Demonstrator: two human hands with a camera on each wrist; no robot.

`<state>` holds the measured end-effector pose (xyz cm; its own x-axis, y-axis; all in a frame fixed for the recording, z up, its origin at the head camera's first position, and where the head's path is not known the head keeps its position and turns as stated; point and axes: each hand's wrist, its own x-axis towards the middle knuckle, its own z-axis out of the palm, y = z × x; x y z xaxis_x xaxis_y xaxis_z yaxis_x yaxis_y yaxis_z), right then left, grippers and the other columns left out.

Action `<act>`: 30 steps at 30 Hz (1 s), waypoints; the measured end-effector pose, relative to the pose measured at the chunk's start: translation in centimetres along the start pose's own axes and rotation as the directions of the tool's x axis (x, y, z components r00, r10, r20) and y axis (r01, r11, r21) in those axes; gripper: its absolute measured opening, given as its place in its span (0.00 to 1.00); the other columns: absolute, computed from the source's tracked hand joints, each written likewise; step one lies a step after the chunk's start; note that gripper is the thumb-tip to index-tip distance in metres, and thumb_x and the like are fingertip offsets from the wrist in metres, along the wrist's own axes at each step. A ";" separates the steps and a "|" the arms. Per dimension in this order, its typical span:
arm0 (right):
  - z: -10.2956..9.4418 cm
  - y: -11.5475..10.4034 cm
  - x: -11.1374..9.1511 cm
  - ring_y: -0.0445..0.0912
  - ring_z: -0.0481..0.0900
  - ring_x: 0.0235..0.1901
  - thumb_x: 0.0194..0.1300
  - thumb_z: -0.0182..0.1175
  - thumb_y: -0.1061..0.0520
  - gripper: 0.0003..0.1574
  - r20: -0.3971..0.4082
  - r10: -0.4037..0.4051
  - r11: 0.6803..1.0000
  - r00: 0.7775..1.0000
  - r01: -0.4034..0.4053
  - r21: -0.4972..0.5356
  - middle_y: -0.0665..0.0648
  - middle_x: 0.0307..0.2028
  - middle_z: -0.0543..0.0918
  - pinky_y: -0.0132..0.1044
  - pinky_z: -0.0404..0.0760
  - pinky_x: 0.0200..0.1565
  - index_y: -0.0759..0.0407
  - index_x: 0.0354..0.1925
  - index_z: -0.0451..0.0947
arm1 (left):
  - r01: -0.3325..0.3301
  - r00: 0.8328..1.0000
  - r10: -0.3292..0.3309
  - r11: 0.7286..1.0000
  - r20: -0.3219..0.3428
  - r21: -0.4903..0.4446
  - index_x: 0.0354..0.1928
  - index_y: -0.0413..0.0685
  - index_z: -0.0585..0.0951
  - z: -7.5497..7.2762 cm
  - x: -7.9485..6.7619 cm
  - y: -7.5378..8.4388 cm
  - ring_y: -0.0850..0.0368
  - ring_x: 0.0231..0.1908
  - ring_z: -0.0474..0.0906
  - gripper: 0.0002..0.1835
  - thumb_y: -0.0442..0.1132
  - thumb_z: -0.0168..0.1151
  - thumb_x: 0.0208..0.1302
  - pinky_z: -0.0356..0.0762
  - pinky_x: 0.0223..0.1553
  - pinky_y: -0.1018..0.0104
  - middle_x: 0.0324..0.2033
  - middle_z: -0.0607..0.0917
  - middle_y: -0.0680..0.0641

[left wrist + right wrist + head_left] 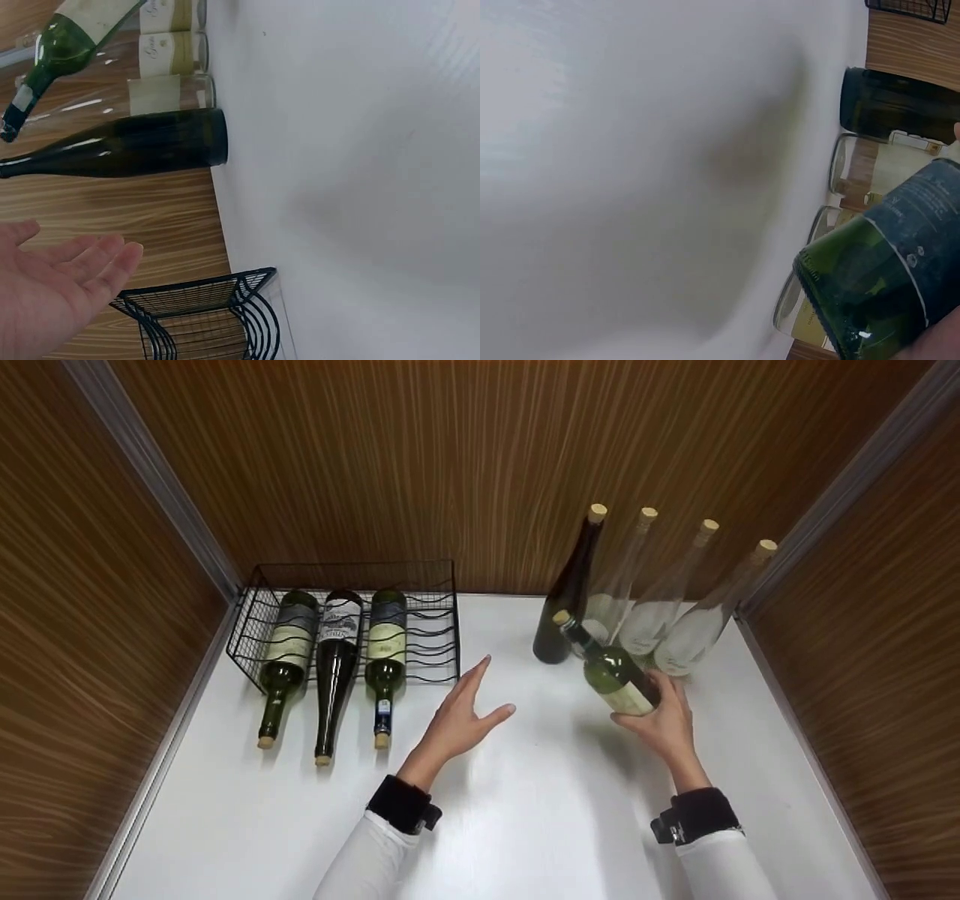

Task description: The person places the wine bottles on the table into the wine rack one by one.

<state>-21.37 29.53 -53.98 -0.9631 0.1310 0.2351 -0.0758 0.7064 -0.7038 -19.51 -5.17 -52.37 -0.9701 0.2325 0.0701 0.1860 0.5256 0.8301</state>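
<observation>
My right hand (667, 715) grips a green wine bottle (611, 671) round its lower body. The bottle is tilted, its corked neck pointing up and to the left, and its base (855, 300) hangs clear of the white surface in the right wrist view. My left hand (460, 721) holds nothing; its fingers are extended and the thumb is spread, just right of the black wire rack (456, 622). On that rack lie a green bottle (289, 649), a dark bottle (337, 660) with a white label, and another green bottle (386, 649), necks toward me.
Behind the held bottle a dark corked bottle (568, 592) stands upright. Beside it stand three clear corked bottles, the rightmost clear bottle (697, 634) nearest the right wall. Brown wood-grain panels (495, 465) enclose the white surface (517, 810) at the back and both sides.
</observation>
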 end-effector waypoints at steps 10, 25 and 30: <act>0.6 -0.5 -0.3 0.55 0.76 0.44 0.34 0.81 0.49 0.53 0.162 -0.091 0.987 0.983 0.110 -0.116 0.58 0.48 0.75 0.51 0.71 0.42 0.54 0.60 0.72 | -0.029 1.000 0.029 1.000 -0.013 0.002 0.78 0.60 0.53 -0.6 0.4 0.2 0.46 0.71 0.56 0.45 0.69 0.53 0.65 0.61 0.65 0.44 0.74 0.57 0.47; 1.4 -1.8 -0.9 0.53 0.77 0.40 0.25 0.80 0.49 0.51 0.320 -0.275 0.907 0.907 0.355 -0.227 0.53 0.43 0.77 0.53 0.72 0.42 0.51 0.55 0.78 | -0.082 0.996 0.080 0.993 0.029 0.089 0.72 0.54 0.67 -0.6 0.6 0.1 0.48 0.62 0.69 0.37 0.65 0.53 0.68 0.67 0.61 0.49 0.67 0.70 0.46; 1.6 -2.4 -1.1 0.54 0.76 0.42 0.26 0.81 0.47 0.52 0.365 -0.318 0.863 0.875 0.427 -0.270 0.53 0.44 0.77 0.54 0.72 0.44 0.49 0.56 0.78 | -0.121 0.987 0.102 0.981 0.126 0.149 0.64 0.49 0.77 -0.2 0.3 -0.3 0.53 0.53 0.77 0.30 0.61 0.55 0.70 0.72 0.56 0.53 0.58 0.79 0.48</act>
<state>-20.54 26.57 -53.66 -0.9128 -0.3641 0.1847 -0.4064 0.8536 -0.3259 -19.93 -5.43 -52.46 -0.9184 0.3865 0.0843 0.3230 0.6099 0.7237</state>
